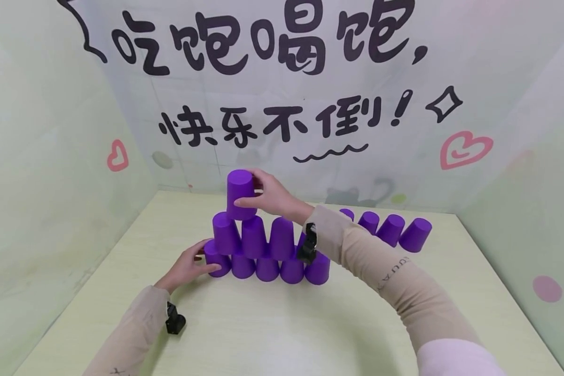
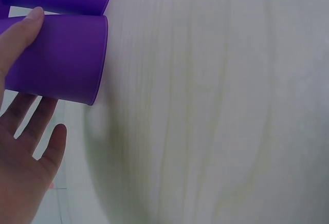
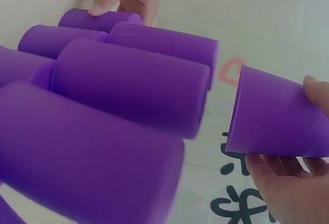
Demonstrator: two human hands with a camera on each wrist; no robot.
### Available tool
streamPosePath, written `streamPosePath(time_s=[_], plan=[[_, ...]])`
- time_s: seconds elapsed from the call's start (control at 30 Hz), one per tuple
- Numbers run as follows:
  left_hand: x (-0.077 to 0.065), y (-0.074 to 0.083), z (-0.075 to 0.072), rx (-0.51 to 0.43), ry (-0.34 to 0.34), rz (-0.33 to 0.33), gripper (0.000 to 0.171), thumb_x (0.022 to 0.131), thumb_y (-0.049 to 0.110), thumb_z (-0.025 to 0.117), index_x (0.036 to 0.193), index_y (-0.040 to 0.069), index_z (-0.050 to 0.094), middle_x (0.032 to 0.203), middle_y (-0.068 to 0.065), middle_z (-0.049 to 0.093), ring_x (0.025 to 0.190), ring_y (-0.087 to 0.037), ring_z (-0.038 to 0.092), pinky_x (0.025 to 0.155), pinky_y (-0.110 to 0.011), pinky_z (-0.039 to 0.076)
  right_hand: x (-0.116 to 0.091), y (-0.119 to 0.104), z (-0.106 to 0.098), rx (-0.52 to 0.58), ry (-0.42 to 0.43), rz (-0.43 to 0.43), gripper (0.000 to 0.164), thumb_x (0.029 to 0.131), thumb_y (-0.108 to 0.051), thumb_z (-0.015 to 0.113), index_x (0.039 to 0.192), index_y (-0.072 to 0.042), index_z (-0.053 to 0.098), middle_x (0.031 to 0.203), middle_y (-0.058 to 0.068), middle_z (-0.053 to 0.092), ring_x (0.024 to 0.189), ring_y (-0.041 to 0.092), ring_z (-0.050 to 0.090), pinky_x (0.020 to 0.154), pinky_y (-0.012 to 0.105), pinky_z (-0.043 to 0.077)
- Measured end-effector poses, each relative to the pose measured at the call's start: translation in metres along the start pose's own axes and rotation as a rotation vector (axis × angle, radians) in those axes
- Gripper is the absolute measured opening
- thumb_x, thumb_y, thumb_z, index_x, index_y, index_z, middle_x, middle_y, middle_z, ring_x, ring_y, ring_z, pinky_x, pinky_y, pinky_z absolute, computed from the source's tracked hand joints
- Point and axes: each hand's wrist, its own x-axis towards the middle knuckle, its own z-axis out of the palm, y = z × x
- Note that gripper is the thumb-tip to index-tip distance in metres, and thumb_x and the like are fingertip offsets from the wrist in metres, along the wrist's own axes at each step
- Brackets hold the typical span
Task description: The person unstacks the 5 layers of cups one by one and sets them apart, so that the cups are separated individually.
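Note:
My right hand [image 1: 277, 197] grips an upside-down purple cup [image 1: 241, 196] from the right, thumb at the front and fingers behind. That cup hangs above the left end of the upper row, over the first two cups; a gap shows below its rim in the right wrist view. My left hand [image 1: 187, 266] holds the leftmost bottom cup [image 1: 218, 259] between thumb and fingers; its thumb lies across the cup's side [image 2: 61, 54] in the left wrist view. Several upside-down cups form the bottom row [image 1: 267, 268], and several more stand on them as the upper row [image 1: 282, 239].
Behind my right forearm, several more purple cups [image 1: 390, 230] stand in a line at the back right, partly hidden by the sleeve [image 1: 357, 250]. A pale wood table [image 1: 263, 329] lies below, with a printed wall [image 1: 282, 177] at its back edge.

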Motion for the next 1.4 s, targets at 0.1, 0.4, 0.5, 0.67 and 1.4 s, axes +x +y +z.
streamPosePath(time_s=[0.1,0.4,0.5,0.67,1.4], plan=[[0.000,0.000,0.000,-0.002,0.002,0.000,0.059,0.075,0.011,0.071,0.127,0.004,0.044,0.117,-0.017,0.053,0.106,-0.036,0.046,0.086,-0.053,0.038,-0.001,-0.005,-0.010,0.012,0.022,-0.012,0.060,0.074,-0.012,0.072,0.126,-0.006,0.042,0.112,0.006,0.054,0.103,0.017,0.051,0.087,0.023,0.043],[-0.001,0.000,0.001,0.006,0.003,-0.001,0.059,0.075,0.012,0.071,0.127,0.003,0.044,0.117,-0.018,0.052,0.106,-0.036,0.046,0.086,-0.052,0.039,-0.016,-0.017,-0.056,0.026,0.133,-0.020,0.061,0.074,-0.011,0.072,0.126,-0.007,0.041,0.113,0.007,0.054,0.103,0.017,0.052,0.088,0.028,0.043],[0.000,0.000,0.001,0.009,0.003,0.004,0.059,0.075,0.013,0.071,0.127,0.002,0.044,0.117,-0.018,0.052,0.105,-0.036,0.047,0.085,-0.052,0.040,-0.025,-0.018,-0.075,0.025,0.179,-0.022,0.062,0.074,-0.013,0.072,0.128,-0.009,0.040,0.115,0.006,0.054,0.104,0.017,0.051,0.089,0.029,0.042],[0.000,-0.001,0.001,0.009,0.002,0.004,0.059,0.075,0.013,0.071,0.127,0.002,0.044,0.117,-0.018,0.052,0.106,-0.036,0.047,0.085,-0.051,0.040,-0.048,-0.011,-0.110,-0.003,0.252,-0.016,0.062,0.074,-0.014,0.072,0.128,-0.009,0.040,0.118,0.009,0.052,0.107,0.019,0.050,0.091,0.033,0.041],[0.000,-0.002,0.002,0.021,0.006,-0.011,0.060,0.075,0.014,0.071,0.127,0.003,0.043,0.118,-0.018,0.052,0.107,-0.035,0.046,0.086,-0.050,0.040,-0.140,0.080,-0.184,-0.219,0.472,0.153,0.066,0.080,-0.030,0.065,0.131,-0.005,0.032,0.119,0.014,0.047,0.108,0.025,0.047,0.094,0.038,0.039]])
